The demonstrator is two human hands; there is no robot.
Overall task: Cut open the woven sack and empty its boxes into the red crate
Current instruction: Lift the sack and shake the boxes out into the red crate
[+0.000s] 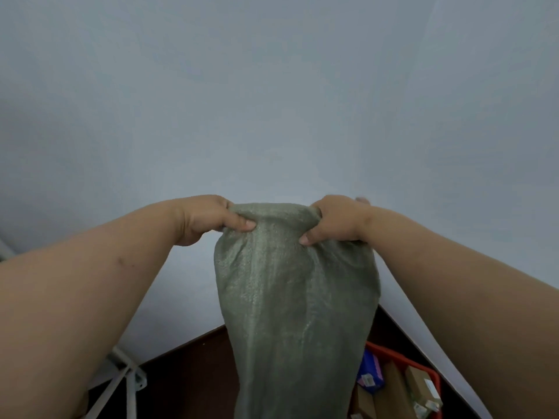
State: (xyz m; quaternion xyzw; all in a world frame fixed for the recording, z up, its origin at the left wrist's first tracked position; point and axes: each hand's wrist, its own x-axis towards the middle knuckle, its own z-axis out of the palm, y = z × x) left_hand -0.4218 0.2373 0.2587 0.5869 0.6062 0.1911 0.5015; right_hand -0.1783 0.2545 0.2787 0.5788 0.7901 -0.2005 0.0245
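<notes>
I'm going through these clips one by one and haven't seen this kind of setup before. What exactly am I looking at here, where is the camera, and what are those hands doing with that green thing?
There is no machine here. The single picture comes from a wide-angle camera worn on a person's head, so you see their own bare arms reaching forward.

The left hand and the right hand each grip a bunched corner at the raised end of a grey-green woven sack, holding it up against a pale wall. The sack hangs down from the hands and looks limp and flat.

Below it, at the lower right, is a red crate standing on a dark floor. Inside the crate lie several brown cardboard boxes and a blue and pink package. The sack's lower end is out of frame, so whether anything remains inside cannot be told. A white metal frame stands at the lower left.
</notes>
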